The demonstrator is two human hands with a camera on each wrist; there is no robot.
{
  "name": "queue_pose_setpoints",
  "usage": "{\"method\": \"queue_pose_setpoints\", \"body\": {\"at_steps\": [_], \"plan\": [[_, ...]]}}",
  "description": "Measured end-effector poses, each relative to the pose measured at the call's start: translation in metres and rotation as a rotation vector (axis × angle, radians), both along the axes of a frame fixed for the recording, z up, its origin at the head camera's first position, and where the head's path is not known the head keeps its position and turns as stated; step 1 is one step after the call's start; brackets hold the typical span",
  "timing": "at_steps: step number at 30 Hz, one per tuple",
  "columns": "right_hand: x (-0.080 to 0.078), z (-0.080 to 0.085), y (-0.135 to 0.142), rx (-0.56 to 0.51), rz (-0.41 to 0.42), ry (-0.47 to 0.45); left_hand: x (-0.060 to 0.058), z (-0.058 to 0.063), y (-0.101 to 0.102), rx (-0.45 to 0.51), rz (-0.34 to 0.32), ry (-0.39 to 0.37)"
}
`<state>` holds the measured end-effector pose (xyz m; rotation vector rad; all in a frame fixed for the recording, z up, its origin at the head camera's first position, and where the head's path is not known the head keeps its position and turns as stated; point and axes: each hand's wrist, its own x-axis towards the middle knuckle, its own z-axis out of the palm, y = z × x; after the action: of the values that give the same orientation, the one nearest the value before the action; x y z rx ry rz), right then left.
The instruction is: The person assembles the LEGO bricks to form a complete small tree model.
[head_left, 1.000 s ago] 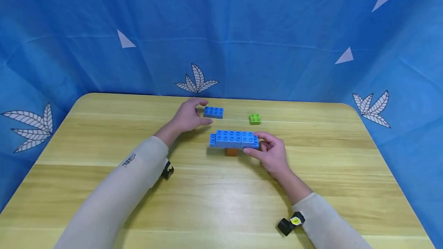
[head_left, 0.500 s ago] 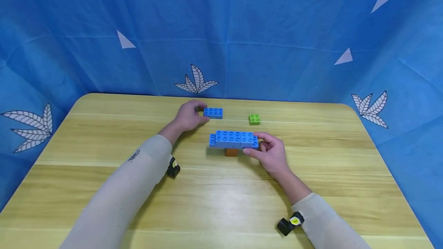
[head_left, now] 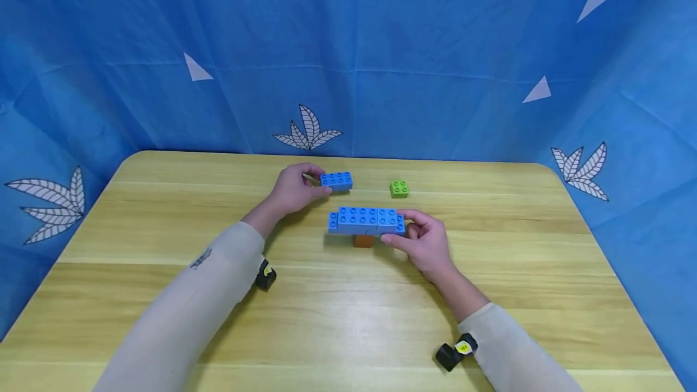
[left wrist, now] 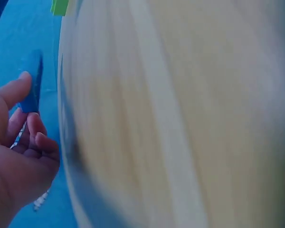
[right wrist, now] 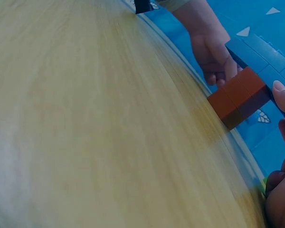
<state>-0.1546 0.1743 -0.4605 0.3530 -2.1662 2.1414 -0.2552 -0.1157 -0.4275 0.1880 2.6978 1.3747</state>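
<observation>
My left hand [head_left: 293,189] pinches the left end of a blue eight-stud toy brick [head_left: 337,182] between thumb and fingers. In the left wrist view that brick [left wrist: 34,85] looks raised off the table. Nearer to me stands a long assembly of blue bricks [head_left: 359,221], two layers high, on a support of brown bricks [right wrist: 238,97]. The right hand [head_left: 427,244] grips the assembly's right end, thumb in front and a finger behind. A small green four-stud brick [head_left: 399,189] lies behind the assembly, touched by neither hand.
The wooden table [head_left: 348,313] runs back to a blue curtain [head_left: 359,41] printed with leaves and triangles. Each wrist wears a black camera, one near the left cuff [head_left: 265,275] and one near the right [head_left: 456,352].
The left thumb and fingers have closed on the blue eight-stud brick, which now sits slightly tilted and raised. My right hand and the assembly stay in place.
</observation>
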Motion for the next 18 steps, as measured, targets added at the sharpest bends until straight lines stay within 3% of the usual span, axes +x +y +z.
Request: {"method": "queue_pose_setpoints", "body": {"at_steps": [5, 18], "plan": [[0.001, 0.001, 0.0, 0.011, 0.005, -0.001, 0.011, 0.013, 0.002, 0.035, -0.021, 0.017], [0.0, 0.006, -0.001, 0.034, 0.005, -0.041, 0.044, 0.047, 0.02, 0.126, -0.153, 0.056]]}}
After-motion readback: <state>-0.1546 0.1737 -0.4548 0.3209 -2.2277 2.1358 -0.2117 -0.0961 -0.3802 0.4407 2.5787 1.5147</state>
